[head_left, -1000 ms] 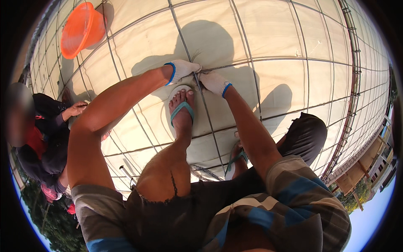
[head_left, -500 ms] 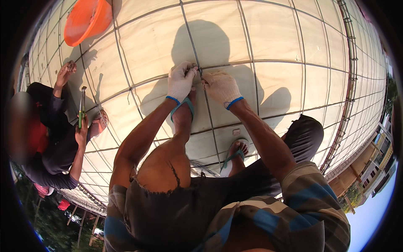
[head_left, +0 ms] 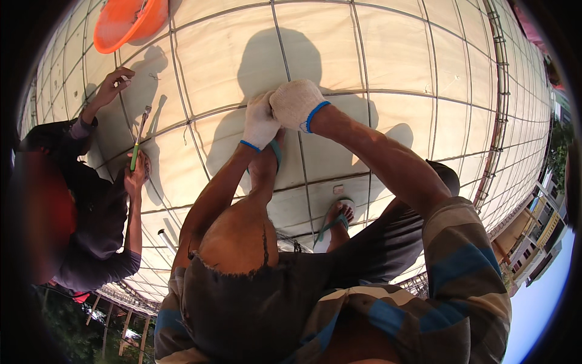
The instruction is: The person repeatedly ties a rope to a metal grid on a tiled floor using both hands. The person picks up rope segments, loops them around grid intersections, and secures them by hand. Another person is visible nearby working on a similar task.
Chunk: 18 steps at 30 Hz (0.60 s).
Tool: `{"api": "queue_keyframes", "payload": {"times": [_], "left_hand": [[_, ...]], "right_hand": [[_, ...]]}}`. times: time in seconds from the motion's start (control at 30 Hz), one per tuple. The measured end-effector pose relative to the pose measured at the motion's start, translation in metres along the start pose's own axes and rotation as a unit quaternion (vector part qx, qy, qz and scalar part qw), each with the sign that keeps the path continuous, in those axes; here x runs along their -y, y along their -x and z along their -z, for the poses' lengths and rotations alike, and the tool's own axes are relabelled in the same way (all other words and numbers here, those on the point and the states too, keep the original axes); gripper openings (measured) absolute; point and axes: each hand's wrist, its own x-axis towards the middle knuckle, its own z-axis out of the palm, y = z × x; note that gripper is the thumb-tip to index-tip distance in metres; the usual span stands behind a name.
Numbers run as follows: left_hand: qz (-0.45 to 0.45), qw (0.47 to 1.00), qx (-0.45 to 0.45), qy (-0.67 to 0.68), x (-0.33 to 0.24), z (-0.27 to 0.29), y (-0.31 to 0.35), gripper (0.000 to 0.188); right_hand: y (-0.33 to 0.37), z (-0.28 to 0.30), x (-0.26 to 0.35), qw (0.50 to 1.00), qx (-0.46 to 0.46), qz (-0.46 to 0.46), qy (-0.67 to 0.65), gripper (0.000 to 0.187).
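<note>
Both my hands wear off-white knit gloves with blue cuffs and meet over a crossing in the steel rebar mesh (head_left: 303,159). My left hand (head_left: 260,119) is closed, its fingers mostly hidden beside the other glove. Back outward and fingers curled under, my right hand (head_left: 298,104) presses against the left one. Whatever the two hands grip is covered by the gloves. My left foot, in a green flip-flop (head_left: 278,156), stands just below the left glove.
At the left a co-worker crouches, one hand (head_left: 137,173) gripping green-handled pincers (head_left: 140,136), the other hand (head_left: 109,88) raised. An orange basin (head_left: 121,30) lies at the upper left. Pale sheeting (head_left: 230,67) spreads under the mesh. A bundled row of bars (head_left: 501,100) runs along the right.
My right hand has moved left and turned over, from beside the bar crossing to against the left hand. The left hand barely shifted. The co-worker leaned inward, moving the pincers right.
</note>
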Motion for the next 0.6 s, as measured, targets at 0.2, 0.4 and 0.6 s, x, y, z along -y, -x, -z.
{"api": "queue_keyframes", "payload": {"times": [0.2, 0.4, 0.6], "left_hand": [[0.225, 0.948, 0.105, 0.200, -0.013, 0.006, -0.003, 0.019], [0.137, 0.969, 0.150, 0.141, 0.008, 0.021, -0.008, 0.015], [0.111, 0.958, 0.246, 0.098, -0.001, 0.031, -0.059, 0.018]], "right_hand": [[-0.024, 0.007, -0.072, 0.988, -0.062, 0.132, 0.058, 0.023], [-0.039, -0.002, -0.061, 0.920, -0.062, 0.292, 0.255, 0.014], [0.002, -0.079, -0.055, 0.973, -0.193, 0.088, 0.091, 0.019]]}}
